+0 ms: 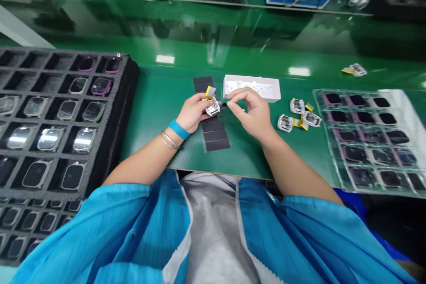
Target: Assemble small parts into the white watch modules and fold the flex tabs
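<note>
My left hand (pixel 191 114) is closed on a white watch inner module (pixel 212 108) with a yellow-edged silver tab sticking up from it. Just to the right, my right hand (pixel 252 113) has thumb and forefinger pinched together. A tiny dark bit shows by those fingertips, too small to name. Under and in front of my left hand lies a sheet of black adhesive-like rectangles (pixel 216 136); more black pieces (pixel 203 84) show behind it. Behind my right hand stands a white open box (pixel 274 90) holding a white sheet with small marks.
Several similar modules (pixel 285 123) with yellow tabs lie right of my right hand. Beyond them is a clear plastic tray (pixel 328 151) of watch cases. A black foam tray (pixel 115 97) with watch cases fills the left. Another module (pixel 356 69) lies farther back. A shelf edge (pixel 216 3) runs behind.
</note>
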Demonstrator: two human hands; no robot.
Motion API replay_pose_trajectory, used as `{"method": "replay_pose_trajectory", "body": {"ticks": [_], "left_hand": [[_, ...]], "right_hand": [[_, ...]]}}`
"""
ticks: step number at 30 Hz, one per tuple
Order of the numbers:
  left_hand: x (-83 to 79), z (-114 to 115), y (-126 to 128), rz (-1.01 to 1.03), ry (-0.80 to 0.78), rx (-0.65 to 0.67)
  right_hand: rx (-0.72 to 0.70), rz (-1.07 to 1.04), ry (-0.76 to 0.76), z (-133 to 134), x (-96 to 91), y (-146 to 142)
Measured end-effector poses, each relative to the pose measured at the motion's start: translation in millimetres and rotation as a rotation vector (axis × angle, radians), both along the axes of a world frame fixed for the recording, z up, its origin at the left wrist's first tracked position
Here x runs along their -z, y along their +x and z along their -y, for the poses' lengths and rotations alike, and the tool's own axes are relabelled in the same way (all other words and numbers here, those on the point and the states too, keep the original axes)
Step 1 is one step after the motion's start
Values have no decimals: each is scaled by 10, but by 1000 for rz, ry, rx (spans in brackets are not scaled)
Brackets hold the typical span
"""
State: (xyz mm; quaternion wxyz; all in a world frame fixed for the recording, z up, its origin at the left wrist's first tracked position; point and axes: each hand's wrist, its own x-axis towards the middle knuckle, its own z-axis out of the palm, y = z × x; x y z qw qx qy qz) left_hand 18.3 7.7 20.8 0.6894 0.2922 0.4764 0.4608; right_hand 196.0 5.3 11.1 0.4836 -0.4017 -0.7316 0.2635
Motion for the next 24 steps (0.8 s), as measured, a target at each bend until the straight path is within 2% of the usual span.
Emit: {"method": "replay_pose_trajectory", "body": {"ticks": [4,7,14,24], "left_hand": [[-35,40,8,-48,49,82],[-44,55,13,-93,46,128],[-38,57,9,-148,53,177],[-43,57,16,-125,35,155]], "right_hand": [[1,-138,-234,33,5,-36],[-22,-162,-314,12,24,-45],[-86,-127,-304,30,13,-66],[-50,-43,-237,87,6,-118]]}}
